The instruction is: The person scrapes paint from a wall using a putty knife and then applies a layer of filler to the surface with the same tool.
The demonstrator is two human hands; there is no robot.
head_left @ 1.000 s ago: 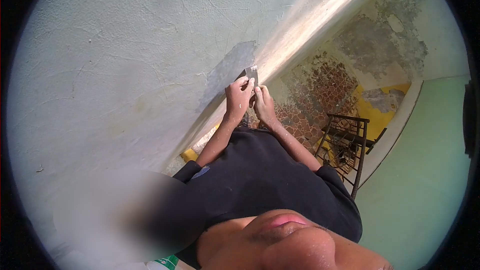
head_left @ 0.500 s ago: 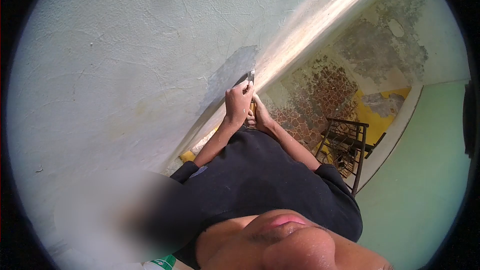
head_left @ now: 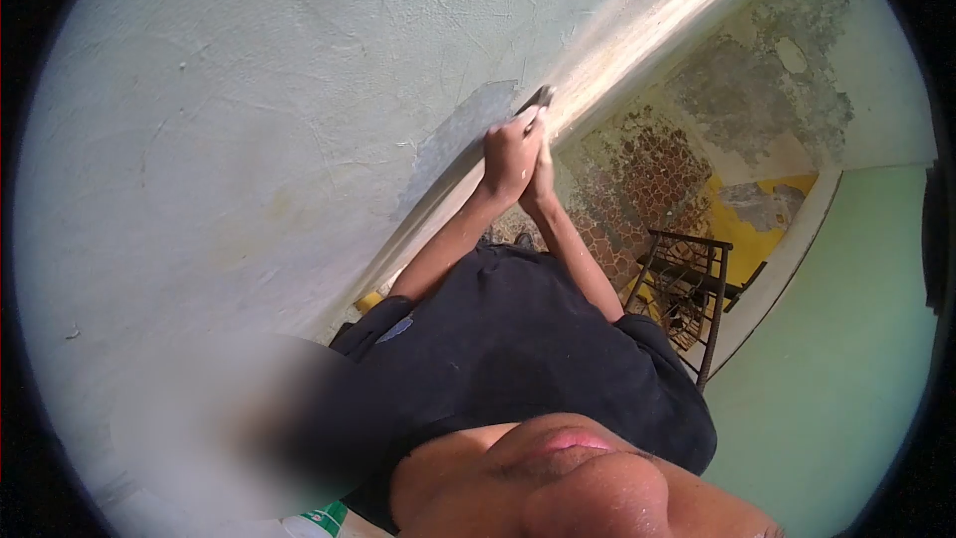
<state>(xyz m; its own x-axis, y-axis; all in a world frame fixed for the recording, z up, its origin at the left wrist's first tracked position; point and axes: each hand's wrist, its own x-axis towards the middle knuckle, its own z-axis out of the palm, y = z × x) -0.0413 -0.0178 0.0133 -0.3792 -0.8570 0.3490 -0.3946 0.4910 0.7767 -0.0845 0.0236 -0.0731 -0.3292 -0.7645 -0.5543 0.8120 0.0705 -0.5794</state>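
Observation:
My left hand (head_left: pixel 511 161) is closed around a small putty knife, whose dark flat blade (head_left: pixel 544 96) sticks out above the fingers at the wall's corner edge. Against its side presses my right hand (head_left: pixel 542 179), fingers drawn together and pointing up toward the blade. What the right fingers grip is hidden behind the left hand. Just left of the blade, a smooth grey patch (head_left: pixel 468 125) stands out on the pale, rough-textured wall (head_left: pixel 279 110). The hands are slightly blurred.
A sunlit ledge-like wall edge (head_left: pixel 667 15) runs diagonally to the upper right. Below lies a stained, patterned floor (head_left: pixel 647 179). A dark metal rack (head_left: pixel 687 289) stands at right near a green wall (head_left: pixel 836 359). A green-and-white item (head_left: pixel 324 518) shows at the bottom.
Both hands and the putty knife have moved together up and to the right along the wall edge. The blade has gone from beside the grey patch's lower right to near its top.

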